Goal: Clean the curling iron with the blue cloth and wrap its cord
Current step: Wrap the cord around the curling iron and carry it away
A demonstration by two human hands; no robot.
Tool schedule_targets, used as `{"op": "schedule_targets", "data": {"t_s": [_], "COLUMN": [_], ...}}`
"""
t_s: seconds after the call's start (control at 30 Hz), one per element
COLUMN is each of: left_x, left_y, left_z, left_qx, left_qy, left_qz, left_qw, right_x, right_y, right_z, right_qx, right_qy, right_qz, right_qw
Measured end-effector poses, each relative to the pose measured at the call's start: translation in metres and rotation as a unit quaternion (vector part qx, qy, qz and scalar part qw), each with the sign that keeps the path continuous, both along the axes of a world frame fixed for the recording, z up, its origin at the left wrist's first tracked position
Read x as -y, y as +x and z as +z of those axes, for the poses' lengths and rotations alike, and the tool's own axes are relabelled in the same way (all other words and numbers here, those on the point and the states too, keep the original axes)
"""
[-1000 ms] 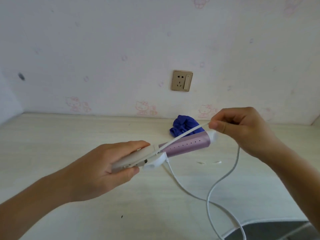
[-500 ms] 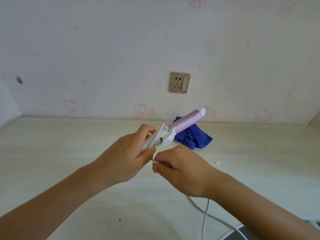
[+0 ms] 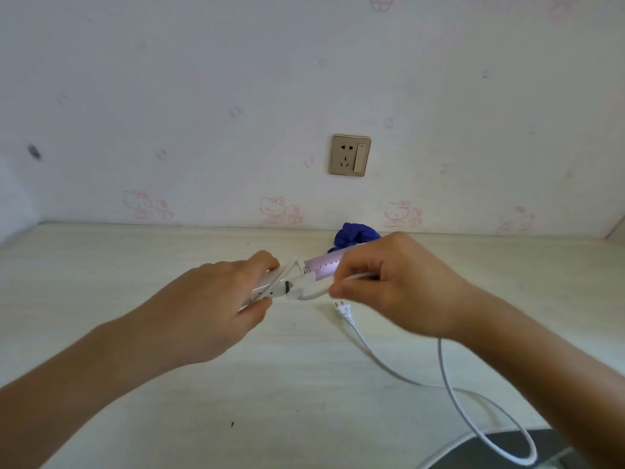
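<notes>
My left hand [image 3: 216, 299] grips the white handle of the curling iron [image 3: 319, 267], whose pale purple barrel points right and is partly hidden by my right hand [image 3: 395, 282]. That hand pinches the white cord [image 3: 443, 374] close beside the barrel. One turn of cord crosses the handle near my left thumb. The rest of the cord loops down over the desk's near edge, and its plug [image 3: 343, 311] lies on the desk below my right hand. The blue cloth [image 3: 355, 235] sits crumpled against the wall, behind the barrel.
The pale wooden desk [image 3: 135, 384] meets a white wall with pink cartoon stickers. A gold wall socket with a switch [image 3: 350, 155] sits above the cloth. Something dark grey [image 3: 507, 451] shows below the desk's front edge at the lower right.
My right hand rose from under the handle up to the barrel, carrying the cord around the iron. The barrel dropped from a raised tilt to nearly level. The plug has slid onto the desk.
</notes>
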State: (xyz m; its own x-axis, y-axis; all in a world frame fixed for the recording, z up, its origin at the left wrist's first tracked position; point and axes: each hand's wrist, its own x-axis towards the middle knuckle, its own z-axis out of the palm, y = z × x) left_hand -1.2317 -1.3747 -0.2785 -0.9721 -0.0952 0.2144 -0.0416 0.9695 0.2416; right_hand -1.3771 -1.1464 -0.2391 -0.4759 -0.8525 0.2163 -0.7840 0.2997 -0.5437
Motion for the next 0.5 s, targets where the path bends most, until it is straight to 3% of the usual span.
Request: {"op": "schedule_targets", "data": {"t_s": [0.23, 0.3, 0.5], "left_x": [-0.027, -0.021, 0.009], "left_y": [-0.010, -0.008, 0.023], "left_z": [-0.011, -0.009, -0.001], "left_qx": [-0.015, -0.013, 0.000], "left_qy": [-0.031, -0.037, 0.139], "left_qz": [-0.046, -0.037, -0.096], "left_qw": [0.998, 0.999, 0.986], "right_x": [0.035, 0.034, 0.000], "right_y": [0.019, 0.002, -0.055], "right_z": [-0.003, 0.001, -0.003], "right_qx": [-0.053, -0.016, 0.110], "right_qy": [-0.002, -0.026, -0.076], "right_qz": [0.034, 0.015, -0.023], "right_qw": [0.998, 0.999, 0.991]}}
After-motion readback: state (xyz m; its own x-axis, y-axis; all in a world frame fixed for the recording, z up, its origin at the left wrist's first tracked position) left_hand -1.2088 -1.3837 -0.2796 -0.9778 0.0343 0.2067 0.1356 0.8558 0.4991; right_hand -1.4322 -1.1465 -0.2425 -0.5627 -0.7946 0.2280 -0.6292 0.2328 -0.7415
